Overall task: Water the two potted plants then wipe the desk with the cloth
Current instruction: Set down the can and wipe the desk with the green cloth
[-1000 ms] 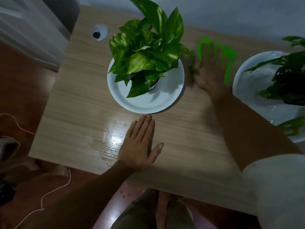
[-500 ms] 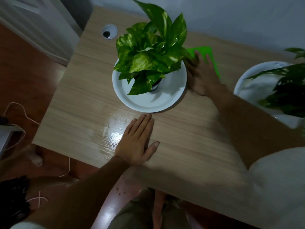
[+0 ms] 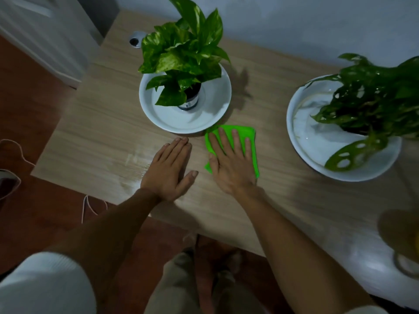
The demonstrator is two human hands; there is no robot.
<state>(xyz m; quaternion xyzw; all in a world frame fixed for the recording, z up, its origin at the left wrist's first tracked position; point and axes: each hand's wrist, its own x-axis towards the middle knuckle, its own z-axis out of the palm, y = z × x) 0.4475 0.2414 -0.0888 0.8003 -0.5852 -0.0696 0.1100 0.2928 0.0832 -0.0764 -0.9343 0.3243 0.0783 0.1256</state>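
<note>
Bright green folded cloth (image 3: 246,137): soft, light, likely slides easily on the pale wood-grain desk (image 3: 95,123); right hand (image 3: 231,164) pressed flat on it, fingers spread, ungripped; left hand (image 3: 170,167) flat, empty.

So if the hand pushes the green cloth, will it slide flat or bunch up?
The cloth looks thin and soft, so probably floppy. The right hand lies flat on it, so it likely slides flat. The desk looks smooth.

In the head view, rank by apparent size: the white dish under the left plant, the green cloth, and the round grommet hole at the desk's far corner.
Largest to smallest:
1. White dish
2. Green cloth, partly covered by the right hand
3. Grommet hole, farthest from the camera, so it may look smaller than it is.
</note>
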